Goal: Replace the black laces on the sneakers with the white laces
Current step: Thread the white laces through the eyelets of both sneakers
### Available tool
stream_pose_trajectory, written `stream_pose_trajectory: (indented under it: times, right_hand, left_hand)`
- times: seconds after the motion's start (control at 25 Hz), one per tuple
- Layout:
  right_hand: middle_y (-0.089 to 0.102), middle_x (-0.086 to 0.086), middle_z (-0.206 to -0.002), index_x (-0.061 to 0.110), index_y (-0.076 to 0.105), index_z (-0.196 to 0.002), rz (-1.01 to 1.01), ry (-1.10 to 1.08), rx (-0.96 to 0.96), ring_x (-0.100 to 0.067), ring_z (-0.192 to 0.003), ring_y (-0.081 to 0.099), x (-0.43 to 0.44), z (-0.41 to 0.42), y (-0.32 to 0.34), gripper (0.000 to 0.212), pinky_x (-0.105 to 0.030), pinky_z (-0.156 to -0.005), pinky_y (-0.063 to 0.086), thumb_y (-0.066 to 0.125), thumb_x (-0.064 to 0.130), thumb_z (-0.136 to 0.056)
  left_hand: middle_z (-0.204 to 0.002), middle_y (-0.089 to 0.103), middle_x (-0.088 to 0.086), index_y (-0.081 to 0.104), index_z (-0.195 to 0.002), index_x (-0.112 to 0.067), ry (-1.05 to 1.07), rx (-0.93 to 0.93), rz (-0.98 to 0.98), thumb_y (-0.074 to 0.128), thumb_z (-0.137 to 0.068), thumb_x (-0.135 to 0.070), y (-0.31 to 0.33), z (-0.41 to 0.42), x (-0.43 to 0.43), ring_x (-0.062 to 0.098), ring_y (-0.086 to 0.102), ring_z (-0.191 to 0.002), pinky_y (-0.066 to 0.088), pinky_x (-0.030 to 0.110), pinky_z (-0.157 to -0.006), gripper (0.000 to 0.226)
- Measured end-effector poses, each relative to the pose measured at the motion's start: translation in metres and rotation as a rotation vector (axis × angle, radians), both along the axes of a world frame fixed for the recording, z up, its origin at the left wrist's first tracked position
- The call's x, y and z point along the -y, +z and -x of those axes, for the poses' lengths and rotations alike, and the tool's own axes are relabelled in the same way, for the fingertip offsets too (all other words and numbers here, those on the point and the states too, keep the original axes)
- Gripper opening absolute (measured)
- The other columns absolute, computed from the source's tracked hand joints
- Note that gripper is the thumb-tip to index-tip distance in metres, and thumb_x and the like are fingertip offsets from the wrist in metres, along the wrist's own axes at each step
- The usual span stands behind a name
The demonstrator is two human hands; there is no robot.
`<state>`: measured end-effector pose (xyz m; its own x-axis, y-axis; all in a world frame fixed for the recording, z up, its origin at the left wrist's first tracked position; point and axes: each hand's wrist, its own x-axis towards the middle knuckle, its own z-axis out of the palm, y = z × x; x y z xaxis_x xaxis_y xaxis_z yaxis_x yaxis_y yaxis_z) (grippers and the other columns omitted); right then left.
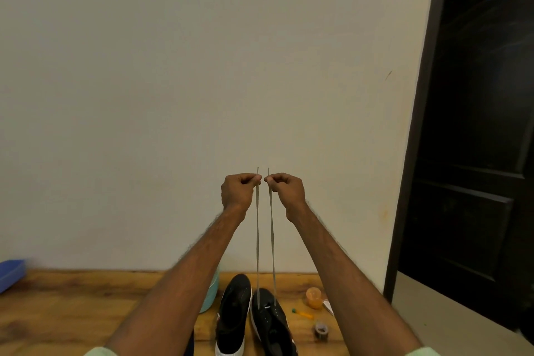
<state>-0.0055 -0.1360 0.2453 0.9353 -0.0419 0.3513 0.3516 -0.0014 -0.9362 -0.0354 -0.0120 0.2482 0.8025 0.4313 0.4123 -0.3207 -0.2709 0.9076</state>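
The thin white flat lace (257, 240) rises taut in two strands from the right-hand black mesh sneaker (270, 322) on the wooden table (72, 306), one end pinched in the left grip (239, 191) and the other in the right grip (286, 189).

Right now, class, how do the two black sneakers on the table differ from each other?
The right sneaker has a white lace through its front eyelets, ends pinched high by the left hand and right hand; the left sneaker shows no lace. The left sneaker's toe lies nearer the wall than the right sneaker's. Both are black, toes toward the wall, on the table.
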Motion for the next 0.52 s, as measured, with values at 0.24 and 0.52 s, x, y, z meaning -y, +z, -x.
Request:
stream_pose_trajectory:
  times: [0.24, 0.52]
  right_hand:
    - [0.075, -0.003, -0.090, 0.009, 0.077, -0.092, 0.000, -0.009, 0.012, -0.013, -0.083, 0.067, -0.0007, -0.0055, 0.0011, 0.008, -0.022, -0.075, 0.052, 0.071, 0.010, -0.087]
    - [0.075, -0.001, -0.088, 0.016, 0.075, -0.087, -0.002, 0.010, 0.021, -0.013, -0.083, 0.067, -0.0038, -0.0023, -0.0006, 0.006, -0.023, -0.076, 0.053, 0.071, 0.011, -0.087]
  left_hand:
    - [-0.082, 0.073, -0.012, 0.079, -0.096, -0.019, -0.017, 0.019, -0.009, 0.072, -0.090, -0.025, -0.0014, -0.0013, -0.0025, 0.011, 0.068, -0.083, 0.059, 0.043, -0.085, 0.011]
    - [-0.083, 0.074, -0.012, 0.079, -0.096, -0.021, -0.017, 0.030, -0.007, 0.072, -0.090, -0.026, -0.0069, 0.0000, -0.0025, 0.011, 0.069, -0.084, 0.060, 0.043, -0.083, 0.010]
